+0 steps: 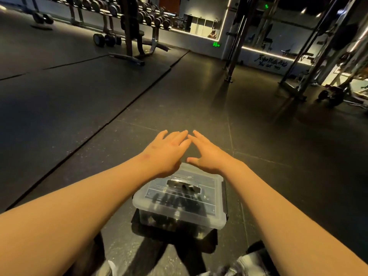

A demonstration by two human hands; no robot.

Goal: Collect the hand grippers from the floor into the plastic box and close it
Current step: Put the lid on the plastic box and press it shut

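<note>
While the lidded plastic box sits on the floor, the left hand and right hand hover equally near, over and past its far edge; each grip is spread open, empty.

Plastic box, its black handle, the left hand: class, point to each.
plastic box (179, 215), head view, front rim of lid.
black handle (183, 185), head view, its middle.
left hand (167, 150), head view, back of hand.
</note>
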